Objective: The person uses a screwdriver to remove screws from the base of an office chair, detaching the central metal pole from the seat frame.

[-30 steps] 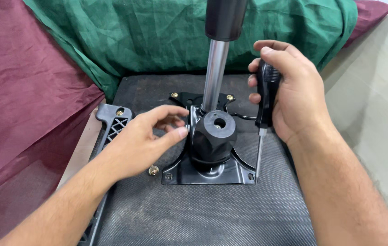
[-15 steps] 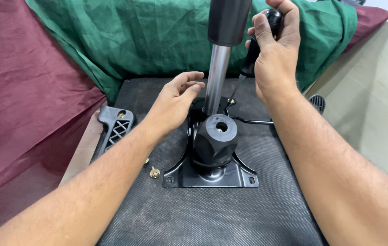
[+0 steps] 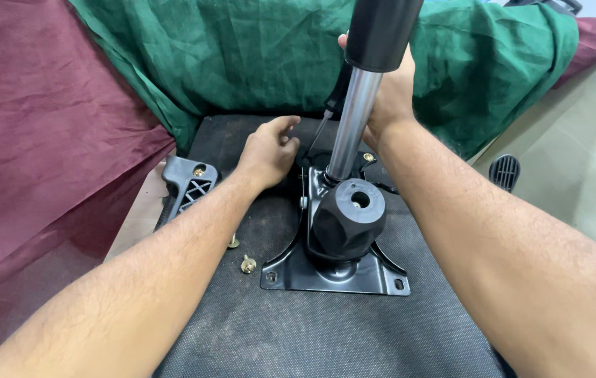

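Note:
A black metal mounting plate point(image 3: 371, 278) with a black knob point(image 3: 349, 217) sits on the dark underside of a chair seat point(image 3: 312, 329). A chrome gas-lift column point(image 3: 354, 126) with a black sleeve rises from the plate. My right hand point(image 3: 389, 94) is behind the column, gripping a black-handled screwdriver point(image 3: 327, 115) whose tip slants down to the plate's far left corner. My left hand point(image 3: 268, 150) rests by that same corner, fingers curled near the tip; what they touch is hidden.
Two brass screws point(image 3: 247, 264) lie loose on the seat left of the plate. A black plastic armrest bracket point(image 3: 187, 183) sits at the seat's left edge. Green cloth point(image 3: 242, 56) and maroon cloth point(image 3: 39, 126) lie behind and left; a beige surface point(image 3: 578, 175) lies right.
My right hand carried the screwdriver from the plate's near right corner up and across, behind the column, to the far left corner. My left hand moved from the knob to that far corner.

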